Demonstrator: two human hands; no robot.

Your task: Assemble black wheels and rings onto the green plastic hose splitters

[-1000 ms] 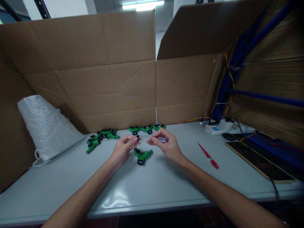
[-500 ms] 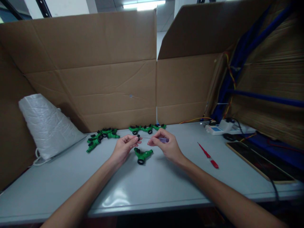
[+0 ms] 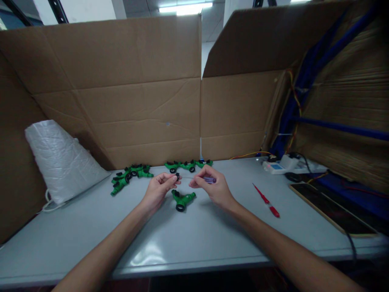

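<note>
My left hand [image 3: 158, 188] pinches a small black part [image 3: 177, 176] between thumb and fingers, above the table. In my right hand [image 3: 213, 186] is a screwdriver with a purple handle [image 3: 209, 180]; its thin shaft points left toward the black part. Whether the tip touches the part is too small to tell. Just below and between the hands, a green Y-shaped fitting [image 3: 183, 198] with black ends lies on the table. Behind the hands sits a row of green fittings [image 3: 186, 165], and several more green fittings [image 3: 130, 175] are grouped to the left.
A red tool [image 3: 266, 200] lies on the grey table [image 3: 212, 247] at the right. Farther right are a power strip [image 3: 278, 167] with cables and a dark flat panel [image 3: 331, 209]. A white wrapped bag [image 3: 63, 162] leans at the left. Cardboard walls [image 3: 136, 105] stand behind.
</note>
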